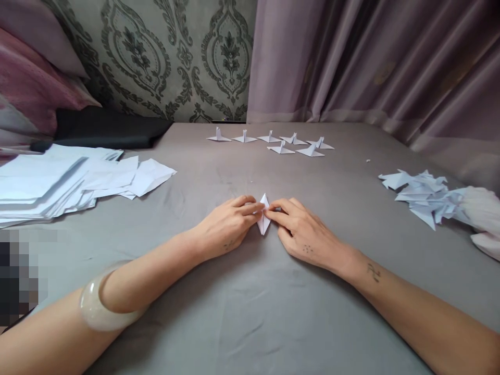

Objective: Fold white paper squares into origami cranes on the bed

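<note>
A small white folded paper (264, 225), shaped like a narrow diamond with a centre crease, lies flat on the grey cloth between my hands. From the left, the fingers of my left hand (224, 225) press together over its upper half. My right hand (307, 232) pinches its right edge near the middle, thumb and fingertips close together. The fingertips hide part of the paper's centre. Its top point and lower half show between them.
Several folded paper birds (282, 148) stand in rows at the far side of the grey-covered surface (250, 312). Stacked white paper sheets (39, 179) lie at left, beside a black folded item (113, 127). A heap of folded white papers (427, 195) sits at right, near pale fabric (484, 211).
</note>
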`<state>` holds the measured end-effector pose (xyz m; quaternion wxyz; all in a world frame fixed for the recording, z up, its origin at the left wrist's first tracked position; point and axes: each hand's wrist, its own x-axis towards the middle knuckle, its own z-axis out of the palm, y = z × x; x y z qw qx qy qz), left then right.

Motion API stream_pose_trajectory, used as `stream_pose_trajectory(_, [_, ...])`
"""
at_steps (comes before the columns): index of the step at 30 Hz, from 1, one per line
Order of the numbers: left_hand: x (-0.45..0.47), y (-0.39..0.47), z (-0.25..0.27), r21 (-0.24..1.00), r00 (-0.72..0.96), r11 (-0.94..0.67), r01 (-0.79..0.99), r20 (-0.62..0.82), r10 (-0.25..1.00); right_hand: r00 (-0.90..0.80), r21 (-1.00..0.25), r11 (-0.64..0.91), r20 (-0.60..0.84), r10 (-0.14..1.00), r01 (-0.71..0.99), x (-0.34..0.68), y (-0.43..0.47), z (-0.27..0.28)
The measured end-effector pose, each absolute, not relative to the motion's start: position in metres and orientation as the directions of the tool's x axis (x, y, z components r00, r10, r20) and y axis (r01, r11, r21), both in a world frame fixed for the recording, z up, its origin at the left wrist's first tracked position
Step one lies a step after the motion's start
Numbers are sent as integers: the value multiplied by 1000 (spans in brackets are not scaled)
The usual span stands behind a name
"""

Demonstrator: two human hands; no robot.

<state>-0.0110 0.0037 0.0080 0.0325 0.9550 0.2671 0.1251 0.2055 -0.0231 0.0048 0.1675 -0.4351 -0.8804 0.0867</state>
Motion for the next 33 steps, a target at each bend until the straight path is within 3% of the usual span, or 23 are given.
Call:
stream_pose_trajectory(12, [-13,6,13,199,844,-856,477,170,509,-625,-288,643,165,763,709,207,-16,11])
stream_pose_trajectory(20, [-15,5,13,170,849,-857,486,141,510,-641,-153,654,130,757,741,205,-13,11])
stream_pose_trajectory(27, [-24,14,20,356,864,-837,415,134,485,-668,-119,682,136,731,722,210,-15,9])
stream_pose_trajectory(33, [-23,13,21,340,869,-843,417,124,480,-665,-59,678,147,732,733,203,-20,12])
